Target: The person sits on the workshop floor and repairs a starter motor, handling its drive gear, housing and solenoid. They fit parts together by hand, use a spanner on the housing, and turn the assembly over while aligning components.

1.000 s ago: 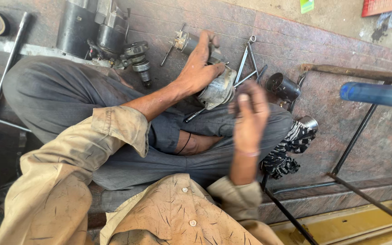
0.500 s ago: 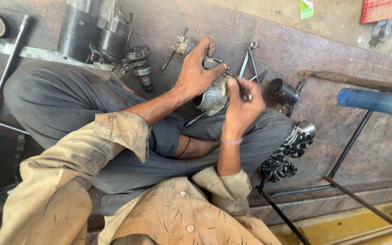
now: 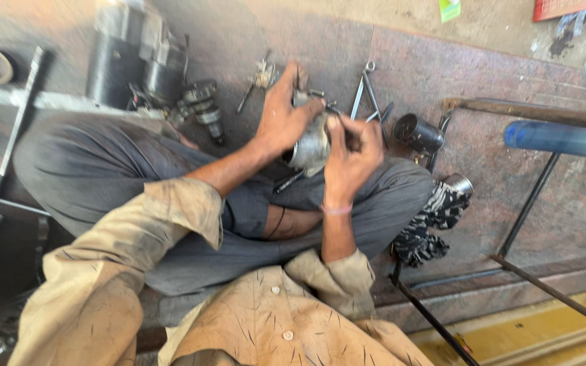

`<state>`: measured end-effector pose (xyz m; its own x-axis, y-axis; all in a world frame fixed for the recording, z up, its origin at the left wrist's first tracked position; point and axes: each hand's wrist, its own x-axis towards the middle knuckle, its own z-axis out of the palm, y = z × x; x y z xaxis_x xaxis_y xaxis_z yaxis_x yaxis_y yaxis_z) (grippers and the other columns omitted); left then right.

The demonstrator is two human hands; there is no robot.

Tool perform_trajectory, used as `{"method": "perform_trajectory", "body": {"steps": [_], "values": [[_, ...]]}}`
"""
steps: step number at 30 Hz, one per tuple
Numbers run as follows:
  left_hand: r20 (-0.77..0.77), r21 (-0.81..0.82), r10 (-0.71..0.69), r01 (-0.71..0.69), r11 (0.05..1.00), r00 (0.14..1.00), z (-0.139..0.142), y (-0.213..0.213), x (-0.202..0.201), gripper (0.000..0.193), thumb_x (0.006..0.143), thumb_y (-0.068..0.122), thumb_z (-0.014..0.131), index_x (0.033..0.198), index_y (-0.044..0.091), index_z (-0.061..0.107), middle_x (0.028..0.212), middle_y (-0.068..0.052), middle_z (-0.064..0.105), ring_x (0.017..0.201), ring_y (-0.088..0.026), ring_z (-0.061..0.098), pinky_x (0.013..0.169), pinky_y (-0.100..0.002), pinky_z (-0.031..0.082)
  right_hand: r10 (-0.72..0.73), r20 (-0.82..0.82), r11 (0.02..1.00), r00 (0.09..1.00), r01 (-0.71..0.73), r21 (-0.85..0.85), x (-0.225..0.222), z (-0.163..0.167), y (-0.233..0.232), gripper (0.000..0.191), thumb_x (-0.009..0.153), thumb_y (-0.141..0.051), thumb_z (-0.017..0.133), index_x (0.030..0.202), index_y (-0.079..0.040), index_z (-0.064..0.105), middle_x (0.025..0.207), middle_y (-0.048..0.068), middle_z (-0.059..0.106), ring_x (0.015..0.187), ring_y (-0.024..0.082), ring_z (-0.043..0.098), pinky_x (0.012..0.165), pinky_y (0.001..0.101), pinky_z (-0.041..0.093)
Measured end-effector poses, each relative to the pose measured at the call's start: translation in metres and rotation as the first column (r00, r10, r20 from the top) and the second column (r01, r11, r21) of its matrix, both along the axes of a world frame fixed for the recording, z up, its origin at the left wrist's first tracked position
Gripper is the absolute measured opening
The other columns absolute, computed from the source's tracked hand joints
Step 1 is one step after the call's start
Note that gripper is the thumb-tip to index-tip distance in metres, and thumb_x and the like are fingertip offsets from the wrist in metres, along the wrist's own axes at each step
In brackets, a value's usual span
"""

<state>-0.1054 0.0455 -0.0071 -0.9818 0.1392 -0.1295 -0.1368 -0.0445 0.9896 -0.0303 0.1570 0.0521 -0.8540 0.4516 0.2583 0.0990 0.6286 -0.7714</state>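
A grey metal housing [image 3: 310,148], round and greasy, rests over my crossed legs in grey trousers. My left hand [image 3: 283,118] grips it from the top and left side. My right hand [image 3: 350,159] closes on its right side, fingers curled against the metal; a thin pink band circles that wrist. Whether the right hand also holds a small tool is hidden by the fingers.
On the stone floor lie pliers and thin tools [image 3: 367,91], a black cylindrical cup [image 3: 418,133], a geared shaft [image 3: 205,115], a large dark motor body [image 3: 127,57] and a checked cloth [image 3: 432,220]. A blue tube [image 3: 561,139] and thin metal frame rods [image 3: 530,203] stand at right.
My right hand rose from above my knee and came onto the right side of the housing. My left hand stayed on the part, shifting its grip slightly.
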Motion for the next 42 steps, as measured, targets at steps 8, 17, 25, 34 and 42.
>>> {"method": "perform_trajectory", "body": {"steps": [8,17,25,34,42], "values": [[-0.038,0.003,-0.033,0.033,0.999,0.999,0.0,-0.001,0.0,0.038,0.081,0.005,0.076,0.098,0.004,0.042,0.088,-0.007,0.042,0.086,-0.019,0.044,0.083,-0.029,0.045,0.013,0.013,0.999,1.0,-0.013,-0.042,0.026,0.006,-0.005,0.013,0.089,0.002,0.082,0.097,-0.001,0.071,0.092,0.002,0.063,0.078,0.01,0.06,0.067,0.0258,0.049],[-0.048,-0.055,-0.001,-0.002,0.999,0.999,0.002,-0.003,-0.002,0.037,0.079,0.007,0.075,0.096,0.004,0.042,0.087,-0.007,0.042,0.084,-0.02,0.042,0.082,-0.03,0.044,0.041,-0.015,0.986,0.999,-0.043,-0.16,0.022,0.006,-0.005,0.012,0.089,0.002,0.081,0.093,-0.001,0.07,0.09,0.004,0.062,0.076,0.011,0.059,0.065,0.0263,0.048],[-0.067,-0.04,-0.006,0.003,0.999,0.998,0.003,-0.002,0.001,0.036,0.08,0.007,0.074,0.097,0.004,0.042,0.087,-0.008,0.043,0.084,-0.02,0.044,0.081,-0.031,0.045,0.05,0.025,0.985,0.998,-0.045,-0.165,-0.005,-0.003,0.013,0.017,0.087,-0.004,0.084,0.09,-0.001,0.068,0.082,0.004,0.066,0.073,0.013,0.062,0.067,0.0299,0.05],[-0.06,-0.047,-0.008,0.005,0.999,0.998,0.006,-0.004,-0.001,0.035,0.08,0.006,0.073,0.097,0.003,0.043,0.087,-0.009,0.043,0.084,-0.021,0.044,0.082,-0.031,0.046,0.009,0.055,0.991,0.998,-0.001,-0.131,0.037,0.008,-0.004,0.019,0.087,-0.005,0.085,0.089,0.0,0.066,0.084,0.004,0.059,0.07,0.012,0.05,0.062,0.0284,0.042],[-0.074,-0.075,-0.015,0.01,0.997,0.997,0.002,-0.005,-0.002,0.036,0.08,0.01,0.075,0.096,0.003,0.043,0.086,-0.009,0.046,0.083,-0.022,0.047,0.08,-0.034,0.047,0.067,0.003,0.994,0.998,-0.066,-0.088,0.007,-0.008,0.005,0.017,0.09,-0.004,0.083,0.091,-0.002,0.065,0.089,0.004,0.063,0.077,0.013,0.061,0.067,0.0292,0.048]]}}
